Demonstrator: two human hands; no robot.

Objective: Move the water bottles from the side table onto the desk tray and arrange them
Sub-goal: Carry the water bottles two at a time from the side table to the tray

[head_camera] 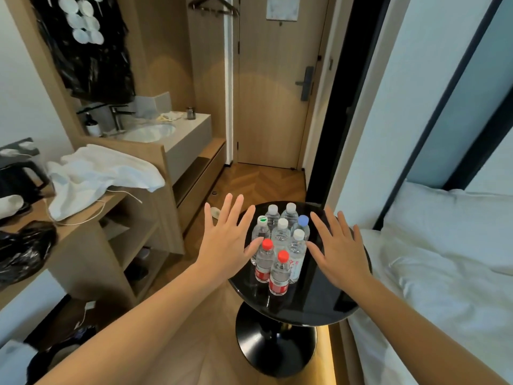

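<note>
Far left: a wooden desk (83,226), strewn with a white towel (97,176), a black kettle (19,176) and a crumpled black bag (25,248) - no tray to be made out among them, perhaps cut off by the frame edge.

Next, the left hand (224,240), palm down, fingers straight and spread, gripping nothing, poised over the left edge of the round black side table (319,301). Thumb tip just beside a red-capped bottle; touching or not, impossible to tell.

Centre: eight water bottles (280,240) in a tight cluster, all upright, long axes vertical, standing between the middle and the far edge of the table. Caps white, green, blue and red. Lower halves of the rear bottles hidden behind the front ones.

Then the right hand (338,251), likewise flat and spread, empty, over the right half of the table, thumb close to a white-capped bottle.

Cluster squarely between the two hands, both about equally near - probably the left better placed for the carry, being on the desk side.

Far right: a bed (444,259) with white linen.
</note>
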